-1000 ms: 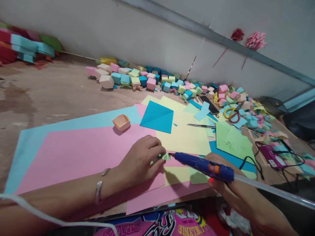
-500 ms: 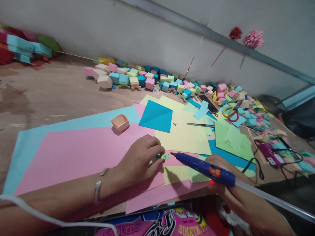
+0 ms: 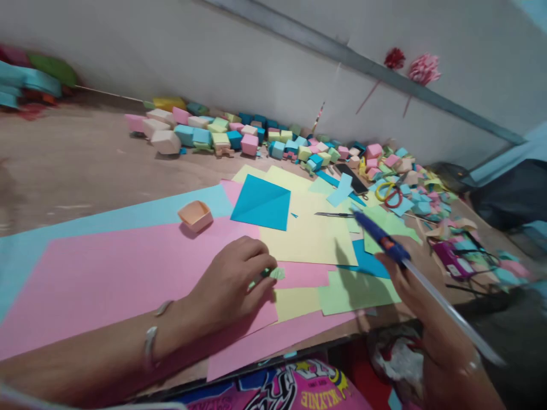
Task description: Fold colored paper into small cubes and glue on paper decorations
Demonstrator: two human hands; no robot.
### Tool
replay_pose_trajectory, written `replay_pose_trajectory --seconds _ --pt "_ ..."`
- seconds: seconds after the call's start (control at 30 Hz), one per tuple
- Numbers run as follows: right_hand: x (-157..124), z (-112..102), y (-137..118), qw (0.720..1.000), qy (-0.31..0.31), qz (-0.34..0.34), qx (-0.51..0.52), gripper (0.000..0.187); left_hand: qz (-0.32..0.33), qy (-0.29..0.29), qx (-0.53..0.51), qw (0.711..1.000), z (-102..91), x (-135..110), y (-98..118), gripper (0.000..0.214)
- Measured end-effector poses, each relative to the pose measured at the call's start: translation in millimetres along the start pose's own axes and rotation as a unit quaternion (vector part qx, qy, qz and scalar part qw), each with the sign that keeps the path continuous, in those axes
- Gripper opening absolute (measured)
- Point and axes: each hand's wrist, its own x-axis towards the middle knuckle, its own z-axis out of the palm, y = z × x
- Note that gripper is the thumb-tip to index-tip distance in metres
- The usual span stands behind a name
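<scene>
My left hand point(image 3: 241, 279) rests over the pink paper sheet point(image 3: 128, 267), its thumb and fingertips pinching a small light-green paper piece point(image 3: 277, 274). In my right hand point(image 3: 405, 267) is a blue hot glue gun point(image 3: 382, 238), raised above the papers, with a long clear glue stick point(image 3: 453, 310) sticking out of its back. The nozzle points up and left, apart from the green piece. Beyond my left hand sits a small open peach paper box point(image 3: 195, 216). Right of it lies a blue paper square point(image 3: 262, 202) on yellow sheets point(image 3: 311, 239).
A craft knife point(image 3: 333, 214), yellow-and-red scissors point(image 3: 390, 195) and a dark phone point(image 3: 351, 179) lie to the right. Several folded paper cubes point(image 3: 250, 144) line the wall. A purple box with black cables point(image 3: 452, 261) stands at far right, among paper scraps.
My right hand has drawn the glue gun away from the green paper piece, up and to the right. My left hand keeps its pinch. The view has shifted slightly right.
</scene>
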Motion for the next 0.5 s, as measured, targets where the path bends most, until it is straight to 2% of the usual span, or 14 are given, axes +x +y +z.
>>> replay_pose_trajectory --seconds 0.07,0.17,0.23,0.37,0.43,0.5 --pt "7.5 7.8 45.0 0.990 0.027 0.074 -0.115 0.033 0.008 0.013 0.007 1.000 1.0 -0.3 -3.0 0.009" --pt "12.9 12.5 105.5 0.974 -0.003 0.118 -0.195 0.041 0.018 0.040 0.003 0.999 3.9 -1.0 -10.5 0.012" --pt "12.7 14.5 132.7 0.969 -0.035 0.120 -0.212 0.046 0.007 0.050 -0.002 0.999 6.2 -1.1 -15.2 0.015" --pt "9.5 19.6 157.1 0.970 -0.081 0.106 -0.205 0.054 -0.002 0.054 -0.004 0.999 9.5 -0.6 -17.7 0.017" --pt "8.7 20.0 156.2 0.973 -0.098 0.092 -0.189 0.059 -0.002 0.054 -0.006 0.999 9.8 -0.1 -15.6 0.016" --pt "9.7 18.3 141.7 0.978 -0.098 0.077 -0.167 0.060 -0.016 0.052 -0.012 0.998 8.7 0.7 -12.8 0.013"
